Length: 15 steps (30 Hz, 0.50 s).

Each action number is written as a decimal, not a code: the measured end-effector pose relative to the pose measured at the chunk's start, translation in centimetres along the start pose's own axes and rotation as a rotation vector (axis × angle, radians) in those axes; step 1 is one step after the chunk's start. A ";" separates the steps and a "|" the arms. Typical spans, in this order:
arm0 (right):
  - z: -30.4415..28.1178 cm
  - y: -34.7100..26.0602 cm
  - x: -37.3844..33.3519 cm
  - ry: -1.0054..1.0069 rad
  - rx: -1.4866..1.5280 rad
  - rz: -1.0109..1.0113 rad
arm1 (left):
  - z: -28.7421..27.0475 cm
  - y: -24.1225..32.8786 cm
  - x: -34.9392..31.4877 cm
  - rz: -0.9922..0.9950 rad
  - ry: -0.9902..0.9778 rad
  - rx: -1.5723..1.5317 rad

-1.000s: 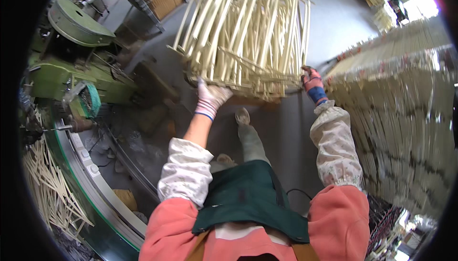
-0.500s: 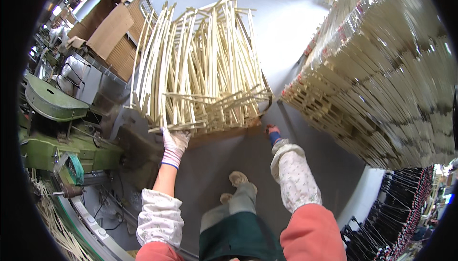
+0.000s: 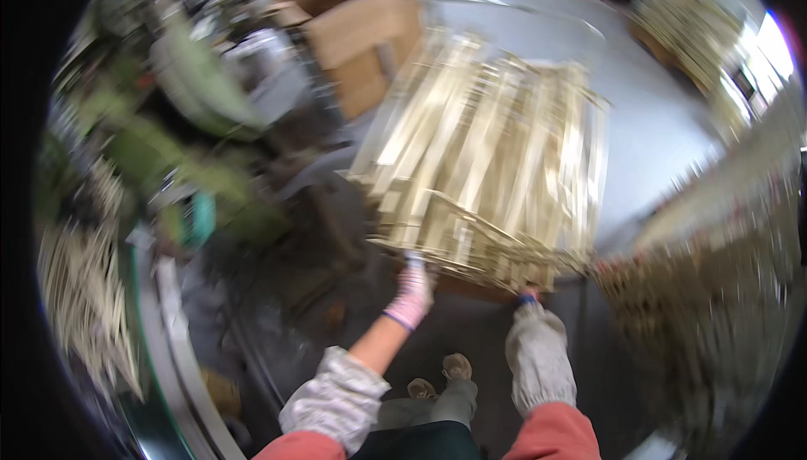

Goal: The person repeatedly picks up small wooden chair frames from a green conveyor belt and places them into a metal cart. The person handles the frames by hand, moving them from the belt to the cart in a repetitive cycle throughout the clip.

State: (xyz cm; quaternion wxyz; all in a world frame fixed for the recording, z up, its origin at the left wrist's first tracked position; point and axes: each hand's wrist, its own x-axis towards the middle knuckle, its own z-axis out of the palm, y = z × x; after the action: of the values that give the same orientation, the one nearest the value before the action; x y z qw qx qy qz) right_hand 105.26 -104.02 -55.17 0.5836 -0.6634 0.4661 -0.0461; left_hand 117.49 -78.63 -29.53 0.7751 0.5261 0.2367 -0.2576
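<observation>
A large heap of long, thin pale strips point(image 3: 479, 149), like wood or bamboo, lies lengthwise on a low cart with a bent metal rail point(image 3: 521, 7) at its far end. Several strips lie crosswise over the near end. My left hand point(image 3: 410, 293), in a pink-and-white glove, reaches to the near edge of the heap, left of its middle. At the near right corner is my right hand point(image 3: 528, 297), mostly hidden by its grey-white sleeve. Motion smears the fingers of both, so whether they grip the strips or the cart does not show.
Green machinery point(image 3: 202, 107) stands on the left, with loose pale strips point(image 3: 92, 283) below it. An opened cardboard box point(image 3: 366, 39) is behind the cart's left side. Tall stacks of strips point(image 3: 714, 275) rise at right, close to the cart's corner.
The view has swung, so the cart and strips appear farther right and turned, and the picture is blurred. My right hand, apart from the load before, is now at its near edge.
</observation>
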 end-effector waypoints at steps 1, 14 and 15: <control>0.3 -1.0 -2.0 -0.062 -0.020 -0.050 | 0.2 -0.6 -1.2 0.126 0.050 -0.022; 24.0 -15.0 -31.7 -1.191 -0.333 -0.006 | -29.8 -1.8 -31.7 0.162 0.703 0.593; 26.0 -14.8 -34.2 -1.258 -0.373 0.007 | -32.4 0.0 -34.6 0.249 0.817 0.535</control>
State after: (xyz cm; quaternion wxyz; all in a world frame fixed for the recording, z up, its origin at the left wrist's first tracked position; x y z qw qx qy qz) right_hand 110.19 -63.75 -34.76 0.6200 -0.6523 0.0382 0.4344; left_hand 88.30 -43.05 -18.28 0.4820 0.7884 0.3820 0.0120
